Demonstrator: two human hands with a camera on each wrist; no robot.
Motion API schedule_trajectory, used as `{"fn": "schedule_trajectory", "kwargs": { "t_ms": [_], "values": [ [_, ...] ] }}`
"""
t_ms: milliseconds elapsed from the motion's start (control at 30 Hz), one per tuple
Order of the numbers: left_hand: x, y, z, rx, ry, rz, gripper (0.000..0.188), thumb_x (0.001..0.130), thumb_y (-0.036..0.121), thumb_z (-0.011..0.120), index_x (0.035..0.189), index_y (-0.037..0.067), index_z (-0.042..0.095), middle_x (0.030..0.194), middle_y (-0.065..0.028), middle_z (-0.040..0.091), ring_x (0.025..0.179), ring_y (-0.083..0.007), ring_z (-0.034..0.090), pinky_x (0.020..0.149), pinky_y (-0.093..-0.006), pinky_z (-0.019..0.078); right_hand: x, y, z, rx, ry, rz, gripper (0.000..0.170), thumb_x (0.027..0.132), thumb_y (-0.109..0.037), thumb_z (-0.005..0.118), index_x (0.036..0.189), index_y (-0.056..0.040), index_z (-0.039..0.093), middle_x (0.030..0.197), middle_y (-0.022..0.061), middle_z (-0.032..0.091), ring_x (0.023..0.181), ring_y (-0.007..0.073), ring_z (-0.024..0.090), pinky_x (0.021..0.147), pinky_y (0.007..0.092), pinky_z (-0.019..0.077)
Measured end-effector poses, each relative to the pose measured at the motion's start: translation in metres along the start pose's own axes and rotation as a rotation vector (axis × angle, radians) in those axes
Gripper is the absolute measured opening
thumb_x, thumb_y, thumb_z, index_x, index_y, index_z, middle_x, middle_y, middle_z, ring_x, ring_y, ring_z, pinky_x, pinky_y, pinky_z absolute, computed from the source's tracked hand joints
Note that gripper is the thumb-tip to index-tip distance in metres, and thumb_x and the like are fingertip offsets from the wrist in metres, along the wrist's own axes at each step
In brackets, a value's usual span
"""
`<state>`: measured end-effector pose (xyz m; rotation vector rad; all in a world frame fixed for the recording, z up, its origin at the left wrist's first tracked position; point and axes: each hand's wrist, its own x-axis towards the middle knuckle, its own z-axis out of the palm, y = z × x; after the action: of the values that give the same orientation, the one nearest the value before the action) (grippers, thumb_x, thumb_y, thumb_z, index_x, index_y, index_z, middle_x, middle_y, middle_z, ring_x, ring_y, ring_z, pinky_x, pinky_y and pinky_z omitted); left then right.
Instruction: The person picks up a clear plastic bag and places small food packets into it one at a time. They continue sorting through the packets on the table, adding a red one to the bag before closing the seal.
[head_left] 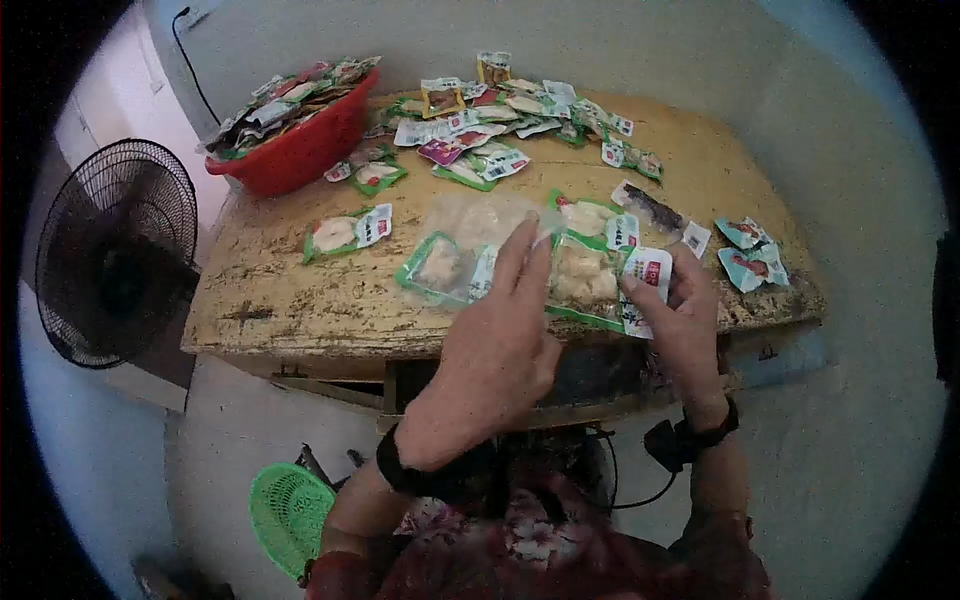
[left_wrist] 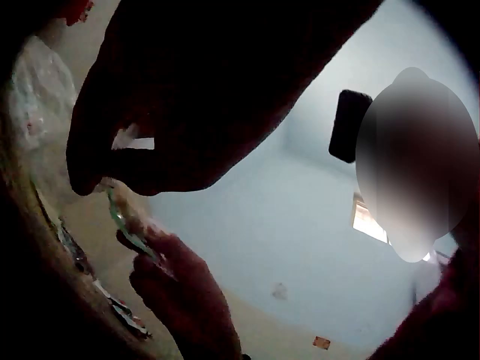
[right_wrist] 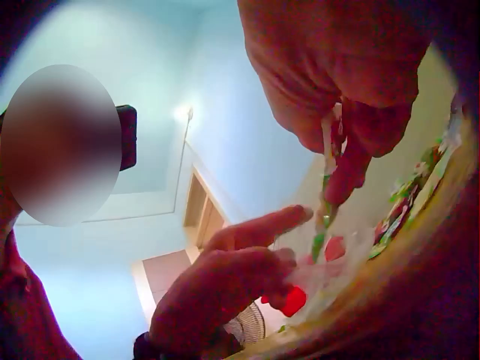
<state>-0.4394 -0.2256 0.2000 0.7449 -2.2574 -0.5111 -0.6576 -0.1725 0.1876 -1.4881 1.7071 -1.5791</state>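
My right hand [head_left: 688, 315] pinches the white end of a green-edged clear food packet [head_left: 585, 275] with pale pieces inside, held above the table's front. My left hand [head_left: 495, 340] pinches the edge of a clear plastic bag [head_left: 480, 215] between thumb and fingers. The bag overlaps another green-edged packet [head_left: 437, 262] in the head view. In the left wrist view the left hand [left_wrist: 172, 97] is dark, with thumb and fingertips meeting at the bag [left_wrist: 45, 97]. The right wrist view shows the packet edge-on [right_wrist: 324, 195] between the right thumb and fingers.
A red basin [head_left: 300, 140] full of packets stands at the table's back left, beside a pile of packets [head_left: 500, 120]. Single packets lie around: a dark one [head_left: 650, 208], blue ones [head_left: 752, 262], a pale one [head_left: 340, 232]. A fan [head_left: 115, 250] and a green basket [head_left: 285, 510] are left.
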Motion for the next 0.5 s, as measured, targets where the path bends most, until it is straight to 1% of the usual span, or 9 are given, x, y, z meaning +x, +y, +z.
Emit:
{"fn": "schedule_trajectory", "kwargs": {
  "t_ms": [33,67,100,133,233,267,367,433,500],
  "values": [
    [0.001,0.008,0.000,0.022,-0.021,-0.011,0.080,0.077,-0.005,0.060,0.150,-0.006,0.028,0.157,-0.0261,0.028,0.116,-0.0466,0.057,0.083,-0.0463,0.0557,0.003,-0.003,0.003,-0.011,-0.034,-0.011,0.023,0.090,-0.013,0.072,0.104,-0.0022,0.058,0.093,0.0048,0.065,0.082,0.0115,0.062,0.072,0.0299,0.0520],
    [0.004,0.016,-0.002,0.047,-0.076,-0.016,0.079,0.076,-0.004,0.062,0.147,-0.009,0.028,0.158,-0.0266,0.023,0.118,-0.0498,0.055,0.085,-0.0503,0.0557,0.006,-0.005,0.008,-0.022,-0.067,-0.024,0.023,0.090,-0.013,0.072,0.104,-0.0020,0.057,0.092,0.0049,0.065,0.082,0.0116,0.061,0.072,0.0298,0.0518],
    [0.005,0.019,0.000,0.043,-0.082,-0.021,0.080,0.076,-0.004,0.062,0.147,-0.009,0.027,0.159,-0.0269,0.022,0.117,-0.0499,0.055,0.085,-0.0502,0.0558,0.008,-0.008,0.015,-0.033,-0.101,-0.037,0.023,0.090,-0.013,0.072,0.104,-0.0018,0.057,0.092,0.0050,0.064,0.081,0.0116,0.061,0.072,0.0298,0.0515],
    [0.007,0.022,0.003,0.037,-0.089,-0.027,0.080,0.076,-0.003,0.063,0.147,-0.009,0.027,0.159,-0.0272,0.020,0.117,-0.0500,0.055,0.085,-0.0500,0.0559,0.009,-0.011,0.025,0.109,-0.142,0.000,0.023,0.092,-0.012,0.070,0.106,-0.0007,0.056,0.093,0.0051,0.063,0.083,0.0113,0.059,0.074,0.0294,0.0507],
    [0.010,0.028,0.007,-0.019,-0.125,-0.004,0.085,0.075,-0.002,0.065,0.149,-0.008,0.022,0.159,-0.0293,0.017,0.115,-0.0517,0.055,0.085,-0.0502,0.0561,0.016,0.002,0.038,0.214,-0.192,-0.057,0.021,0.095,-0.011,0.065,0.110,0.0008,0.055,0.097,0.0052,0.063,0.089,0.0110,0.058,0.076,0.0285,0.0499],
    [0.011,0.030,0.009,-0.044,-0.129,0.006,0.086,0.075,-0.002,0.065,0.149,-0.008,0.022,0.159,-0.0298,0.016,0.114,-0.0520,0.056,0.084,-0.0502,0.0561,0.018,0.002,0.037,0.192,-0.226,0.057,0.025,0.098,-0.010,0.062,0.119,0.0018,0.055,0.106,0.0069,0.064,0.098,0.0134,0.059,0.083,0.0300,0.0505],
    [0.015,0.031,0.013,-0.098,-0.102,0.043,0.084,0.078,-0.002,0.064,0.149,-0.008,0.021,0.158,-0.0320,0.017,0.109,-0.0531,0.057,0.084,-0.0503,0.0558,0.019,-0.009,0.043,0.319,-0.254,0.166,0.035,0.099,-0.012,0.062,0.130,0.0010,0.053,0.118,0.0090,0.064,0.106,0.0167,0.060,0.090,0.0327,0.0508],
    [0.018,0.024,0.021,-0.092,-0.093,0.044,0.082,0.079,-0.002,0.063,0.149,-0.009,0.021,0.157,-0.0327,0.018,0.107,-0.0532,0.058,0.084,-0.0506,0.0556,0.020,0.000,0.045,0.238,-0.251,0.097,0.039,0.099,-0.012,0.062,0.135,0.0001,0.051,0.125,0.0102,0.063,0.111,0.0186,0.060,0.094,0.0338,0.0503],
    [0.019,0.021,0.022,-0.062,-0.137,0.017,0.078,0.081,0.000,0.062,0.149,-0.006,0.025,0.157,-0.0308,0.020,0.106,-0.0530,0.058,0.084,-0.0513,0.0555,0.023,0.008,0.045,0.168,-0.250,0.069,0.041,0.099,-0.012,0.061,0.137,-0.0004,0.050,0.130,0.0108,0.061,0.114,0.0197,0.059,0.096,0.0347,0.0502]
  ]
}}
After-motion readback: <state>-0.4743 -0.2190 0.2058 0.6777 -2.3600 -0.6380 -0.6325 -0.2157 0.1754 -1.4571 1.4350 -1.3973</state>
